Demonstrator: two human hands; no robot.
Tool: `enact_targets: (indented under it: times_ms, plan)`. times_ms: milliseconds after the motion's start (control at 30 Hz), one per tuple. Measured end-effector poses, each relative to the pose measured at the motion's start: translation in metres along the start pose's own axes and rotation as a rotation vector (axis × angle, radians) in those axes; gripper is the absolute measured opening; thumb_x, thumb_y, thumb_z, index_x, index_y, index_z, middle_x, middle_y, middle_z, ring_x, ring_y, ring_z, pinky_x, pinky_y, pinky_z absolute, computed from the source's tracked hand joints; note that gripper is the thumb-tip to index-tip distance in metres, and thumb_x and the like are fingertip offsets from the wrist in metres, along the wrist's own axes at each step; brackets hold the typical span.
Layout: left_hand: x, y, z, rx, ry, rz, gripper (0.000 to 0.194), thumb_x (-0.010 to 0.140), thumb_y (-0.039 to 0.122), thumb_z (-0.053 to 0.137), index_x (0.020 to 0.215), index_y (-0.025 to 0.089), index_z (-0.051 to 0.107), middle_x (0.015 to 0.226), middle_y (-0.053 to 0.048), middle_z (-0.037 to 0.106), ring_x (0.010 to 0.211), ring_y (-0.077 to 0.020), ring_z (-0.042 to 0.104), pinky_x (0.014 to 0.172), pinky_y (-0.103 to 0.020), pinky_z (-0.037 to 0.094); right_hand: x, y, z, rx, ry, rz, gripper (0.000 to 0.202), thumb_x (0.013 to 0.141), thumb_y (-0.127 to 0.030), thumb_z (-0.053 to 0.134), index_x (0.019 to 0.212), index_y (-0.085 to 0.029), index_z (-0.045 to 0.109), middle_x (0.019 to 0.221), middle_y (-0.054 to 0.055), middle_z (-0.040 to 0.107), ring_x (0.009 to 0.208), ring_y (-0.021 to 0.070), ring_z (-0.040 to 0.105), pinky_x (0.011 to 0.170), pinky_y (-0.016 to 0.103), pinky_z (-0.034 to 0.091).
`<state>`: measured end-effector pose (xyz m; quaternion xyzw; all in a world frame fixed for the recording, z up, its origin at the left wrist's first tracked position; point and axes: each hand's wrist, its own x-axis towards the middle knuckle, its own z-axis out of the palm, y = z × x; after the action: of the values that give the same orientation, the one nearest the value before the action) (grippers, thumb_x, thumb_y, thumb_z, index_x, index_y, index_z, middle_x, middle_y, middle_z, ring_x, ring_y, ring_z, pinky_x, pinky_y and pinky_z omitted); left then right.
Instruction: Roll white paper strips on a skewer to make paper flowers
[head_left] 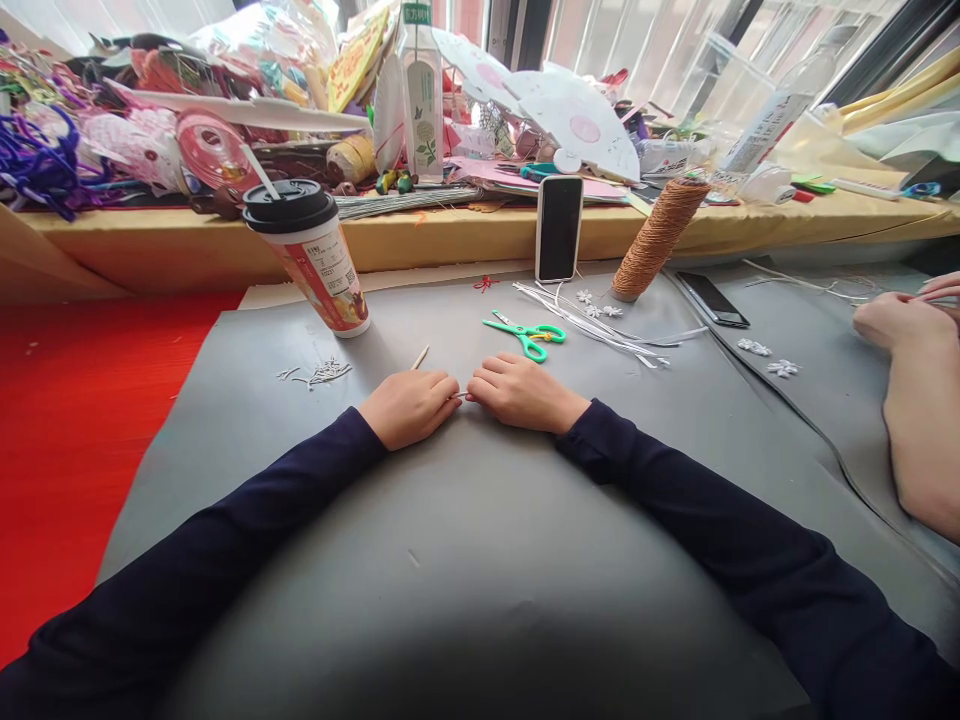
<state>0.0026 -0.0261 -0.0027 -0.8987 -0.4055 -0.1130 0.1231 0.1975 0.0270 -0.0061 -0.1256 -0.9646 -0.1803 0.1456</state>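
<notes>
Head view: a grey table covering (pixel 450 570) fills most of the frame, with a lidded paper cup (pixel 319 275) standing left of centre and a spool of brown twine (pixel 658 240) tilted rightward at upper right. At the middle, the left hand (pixel 409 408) and right hand (pixel 529 392) face each other, fingers curled narrow, pinching a thin white strand between them. Above them a smartphone (pixel 559 230) stands upright; below it, white strips (pixel 592 326) slant toward lower right, and green-handled scissors (pixel 523 333) point their blades to upper left. Cut white pieces (pixel 328 373) lie heaped below the cup. A pointed stick (pixel 421 356) emerges behind the left hand, tip to upper right; whether that hand holds it, I cannot tell. The thin white strand (pixel 463 395), at frame centre, shows only briefly, its long axis running left to right, nearly level.
</notes>
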Motion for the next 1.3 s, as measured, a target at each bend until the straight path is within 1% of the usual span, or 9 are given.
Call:
enact_targets:
  times_ms: [167, 233, 333, 467, 600, 667, 833, 1000, 1300]
  plan:
    - [0.000, -0.002, 0.002, 0.035, 0.078, 0.035, 0.029, 0.088, 0.027, 0.030, 0.072, 0.015, 0.051, 0.065, -0.003, 0.052, 0.059, -0.0125, 0.049, 0.056, -0.026, 0.034, 0.000, 0.000, -0.001, 0.043, 0.000, 0.015, 0.035, 0.091, -0.029, 0.023, 0.074, -0.014, 0.049, 0.073, 0.006, 0.055, 0.070, 0.0155, 0.040, 0.066, 0.029, 0.025]
    - [0.000, -0.003, 0.002, 0.030, 0.080, 0.046, 0.028, 0.088, 0.026, 0.031, 0.073, 0.015, 0.052, 0.066, -0.003, 0.053, 0.060, -0.0124, 0.049, 0.057, -0.026, 0.034, 0.000, 0.000, -0.001, 0.058, -0.002, 0.017, 0.036, 0.091, -0.032, 0.023, 0.074, -0.014, 0.050, 0.073, 0.006, 0.055, 0.070, 0.0155, 0.040, 0.066, 0.029, 0.025]
    - [-0.001, -0.004, 0.002, 0.039, 0.049, 0.075, 0.027, 0.088, 0.025, 0.031, 0.074, 0.015, 0.052, 0.067, -0.003, 0.053, 0.060, -0.0124, 0.049, 0.056, -0.026, 0.034, -0.001, 0.001, 0.000, 0.068, -0.015, 0.008, 0.037, 0.091, -0.034, 0.024, 0.074, -0.014, 0.050, 0.072, 0.006, 0.055, 0.070, 0.0155, 0.040, 0.066, 0.029, 0.025]
    - [-0.001, -0.005, 0.003, 0.026, 0.019, 0.087, 0.027, 0.088, 0.026, 0.030, 0.076, 0.015, 0.052, 0.068, -0.003, 0.054, 0.060, -0.0127, 0.049, 0.056, -0.025, 0.034, -0.002, 0.002, 0.002, 0.108, -0.022, 0.014, 0.037, 0.091, -0.035, 0.025, 0.073, -0.015, 0.050, 0.069, 0.005, 0.054, 0.069, 0.0153, 0.039, 0.065, 0.028, 0.026]
    - [-0.001, -0.005, 0.003, -0.014, 0.050, 0.079, 0.028, 0.088, 0.033, 0.031, 0.083, 0.015, 0.052, 0.072, -0.004, 0.055, 0.064, -0.0135, 0.052, 0.059, -0.026, 0.035, -0.003, 0.002, 0.002, 0.177, -0.013, 0.032, 0.037, 0.091, -0.033, 0.024, 0.073, -0.014, 0.051, 0.068, 0.006, 0.053, 0.069, 0.0152, 0.039, 0.066, 0.028, 0.027]
    - [-0.001, -0.005, 0.004, -0.006, 0.080, 0.085, 0.028, 0.088, 0.033, 0.031, 0.086, 0.015, 0.052, 0.073, -0.004, 0.056, 0.065, -0.0136, 0.052, 0.060, -0.026, 0.036, -0.003, 0.001, 0.001, 0.210, -0.016, 0.036, 0.037, 0.091, -0.031, 0.023, 0.073, -0.014, 0.051, 0.068, 0.005, 0.052, 0.069, 0.0151, 0.039, 0.066, 0.028, 0.028]
    - [0.000, -0.006, 0.004, 0.098, 0.095, 0.136, 0.030, 0.088, 0.031, 0.029, 0.074, 0.016, 0.050, 0.066, -0.003, 0.054, 0.059, -0.0129, 0.049, 0.060, -0.027, 0.035, -0.003, 0.002, 0.000, 0.283, -0.030, 0.040, 0.035, 0.091, -0.030, 0.023, 0.072, -0.015, 0.049, 0.068, 0.005, 0.051, 0.068, 0.0149, 0.038, 0.065, 0.027, 0.029]
    - [0.000, -0.008, 0.002, 0.146, 0.132, 0.169, 0.030, 0.088, 0.033, 0.029, 0.072, 0.016, 0.048, 0.065, -0.002, 0.054, 0.057, -0.0121, 0.047, 0.061, -0.027, 0.034, -0.002, 0.003, -0.001, 0.399, -0.060, 0.049, 0.036, 0.091, -0.029, 0.021, 0.071, -0.015, 0.048, 0.069, 0.004, 0.050, 0.068, 0.0145, 0.037, 0.067, 0.028, 0.031]
    - [-0.002, -0.011, -0.002, 0.093, 0.207, 0.216, 0.024, 0.088, 0.031, 0.032, 0.094, 0.020, 0.053, 0.070, -0.002, 0.058, 0.060, -0.0115, 0.051, 0.064, -0.028, 0.037, 0.000, 0.002, -0.007, 0.665, -0.109, 0.066, 0.038, 0.092, -0.030, 0.017, 0.066, -0.017, 0.043, 0.065, 0.002, 0.047, 0.066, 0.0127, 0.036, 0.071, 0.027, 0.033]
